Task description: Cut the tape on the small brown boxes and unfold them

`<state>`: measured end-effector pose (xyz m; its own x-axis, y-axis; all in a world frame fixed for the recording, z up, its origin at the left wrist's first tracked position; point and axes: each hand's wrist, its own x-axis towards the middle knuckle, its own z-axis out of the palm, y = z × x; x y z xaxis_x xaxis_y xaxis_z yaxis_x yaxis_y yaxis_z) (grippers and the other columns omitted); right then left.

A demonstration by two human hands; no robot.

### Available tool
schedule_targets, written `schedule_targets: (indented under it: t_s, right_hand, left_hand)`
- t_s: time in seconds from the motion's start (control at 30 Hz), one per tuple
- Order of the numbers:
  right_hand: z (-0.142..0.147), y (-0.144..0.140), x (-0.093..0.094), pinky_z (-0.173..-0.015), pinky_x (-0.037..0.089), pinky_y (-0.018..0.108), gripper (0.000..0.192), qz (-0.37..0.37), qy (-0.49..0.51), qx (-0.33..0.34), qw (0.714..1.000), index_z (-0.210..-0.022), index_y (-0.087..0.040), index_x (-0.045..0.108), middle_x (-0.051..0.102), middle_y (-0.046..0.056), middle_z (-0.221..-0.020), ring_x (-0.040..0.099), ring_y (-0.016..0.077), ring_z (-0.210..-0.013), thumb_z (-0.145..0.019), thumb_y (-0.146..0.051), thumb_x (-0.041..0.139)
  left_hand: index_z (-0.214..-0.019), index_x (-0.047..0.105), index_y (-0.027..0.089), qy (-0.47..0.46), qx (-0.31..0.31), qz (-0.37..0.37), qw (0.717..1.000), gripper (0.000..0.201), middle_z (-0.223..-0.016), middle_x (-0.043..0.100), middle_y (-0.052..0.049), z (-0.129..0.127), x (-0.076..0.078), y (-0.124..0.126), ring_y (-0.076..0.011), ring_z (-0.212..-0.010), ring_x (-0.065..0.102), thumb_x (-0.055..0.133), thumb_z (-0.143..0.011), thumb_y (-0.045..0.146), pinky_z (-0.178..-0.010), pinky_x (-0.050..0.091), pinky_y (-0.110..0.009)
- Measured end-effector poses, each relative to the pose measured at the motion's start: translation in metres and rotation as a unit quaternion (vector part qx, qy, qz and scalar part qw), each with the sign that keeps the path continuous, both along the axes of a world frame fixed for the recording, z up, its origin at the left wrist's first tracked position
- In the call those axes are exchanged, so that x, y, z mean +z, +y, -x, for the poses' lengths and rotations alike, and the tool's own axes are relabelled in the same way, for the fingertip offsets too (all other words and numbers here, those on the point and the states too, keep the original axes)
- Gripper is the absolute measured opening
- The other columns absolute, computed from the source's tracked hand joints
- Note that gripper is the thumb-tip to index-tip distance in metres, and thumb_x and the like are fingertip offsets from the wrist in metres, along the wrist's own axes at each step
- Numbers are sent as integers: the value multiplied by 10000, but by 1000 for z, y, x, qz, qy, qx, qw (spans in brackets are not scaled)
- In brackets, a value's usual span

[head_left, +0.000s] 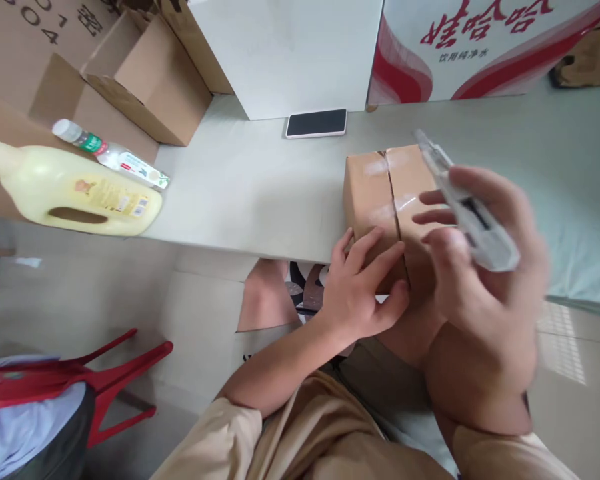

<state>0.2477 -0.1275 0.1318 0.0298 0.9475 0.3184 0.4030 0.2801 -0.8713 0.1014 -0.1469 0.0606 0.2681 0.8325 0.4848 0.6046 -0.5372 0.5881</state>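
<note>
A small closed cardboard box (373, 183) sits at the front edge of the table, with a dark seam down its top and strips of clear tape across it. My left hand (357, 287) rests on the near part of the box with its fingers spread. Above the box's right side, my right hand (490, 267) is closed around a utility knife (480, 227) with a translucent white body. Its tip points up and to the left, over the far right corner of the box. Whether the blade is out I cannot tell.
A phone (316, 123) lies behind the box, before a white carton (290, 53) and a red-and-white carton (460, 60). At left are a yellow jug (80, 190), a clear bottle (115, 157) and an open cardboard box (153, 73). A red stool (115, 380) stands on the floor.
</note>
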Motion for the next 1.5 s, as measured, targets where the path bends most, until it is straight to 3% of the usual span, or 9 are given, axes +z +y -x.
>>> schedule_targets:
  t_s: [0.13, 0.4, 0.63, 0.9, 1.17, 1.3, 1.4, 1.5]
  right_hand:
    - [0, 17, -12, -977, 584, 569, 486, 9, -99, 20, 995, -1444, -243, 568, 728, 117, -1281, 714, 334, -1146, -977, -377, 566]
    - [2, 19, -22, -843, 593, 493, 438, -51, -187, -26, 981, -1353, -260, 622, 712, 111, -1069, 683, 306, -966, -925, -291, 537]
    - [0, 18, -21, -1011, 568, 509, 391, -79, -206, -10, 975, -1241, -273, 661, 613, 137, -1416, 632, 349, -1288, -884, -195, 523]
    - [7, 20, -22, -1076, 526, 546, 289, -56, -231, -28, 971, -1232, -276, 640, 674, 121, -1412, 636, 358, -1316, -957, -309, 558]
    - [2, 19, -21, -1044, 543, 503, 168, -119, -155, -46, 980, -1010, -253, 679, 731, 123, -1268, 699, 309, -1201, -983, -310, 524]
    - [-1, 15, -21, -1024, 533, 510, 196, -151, -103, -53, 982, -916, -254, 657, 753, 101, -1148, 710, 305, -1150, -993, -348, 503]
    - [-4, 12, -21, -953, 555, 481, 234, -139, -42, -45, 988, -890, -245, 639, 746, 96, -1060, 715, 297, -1126, -1007, -383, 490]
    - [-7, 11, -20, -954, 564, 470, 151, -108, -13, -43, 993, -936, -246, 636, 736, 88, -1069, 706, 298, -1165, -977, -368, 557]
  left_hand:
    - [-1317, 649, 198, -16, -10, 8, 1000, 395, -1380, 726, -147, -5, 1, 3, -293, -1404, 607, 588, -945, 316, -1305, 337, -537]
    - [-1261, 674, 173, 0, -12, -24, 1000, 367, -1348, 743, -143, -2, -1, 8, -283, -1371, 630, 575, -941, 324, -1269, 378, -512]
    - [-1252, 664, 172, -23, -5, -41, 999, 357, -1286, 762, -134, -5, -6, 9, -280, -1374, 624, 569, -947, 331, -1272, 369, -505]
    - [-1259, 655, 167, -29, -11, -35, 999, 347, -1293, 751, -145, -5, -4, 9, -277, -1339, 638, 566, -946, 288, -1254, 384, -503]
    - [-1320, 661, 188, -20, -1, -28, 999, 388, -1400, 696, -148, -5, -6, 9, -274, -1374, 614, 579, -963, 318, -1269, 383, -512]
    - [-1316, 665, 184, -9, 7, -46, 999, 387, -1423, 674, -159, -5, -5, 8, -269, -1363, 618, 557, -974, 327, -1255, 410, -503]
    - [-1312, 668, 190, -4, 14, -45, 999, 384, -1447, 654, -162, -4, -3, 8, -269, -1359, 618, 553, -977, 336, -1244, 429, -500]
    - [-1316, 669, 190, 1, 12, -37, 999, 388, -1446, 650, -158, -3, -1, 7, -274, -1357, 614, 552, -979, 342, -1247, 429, -500]
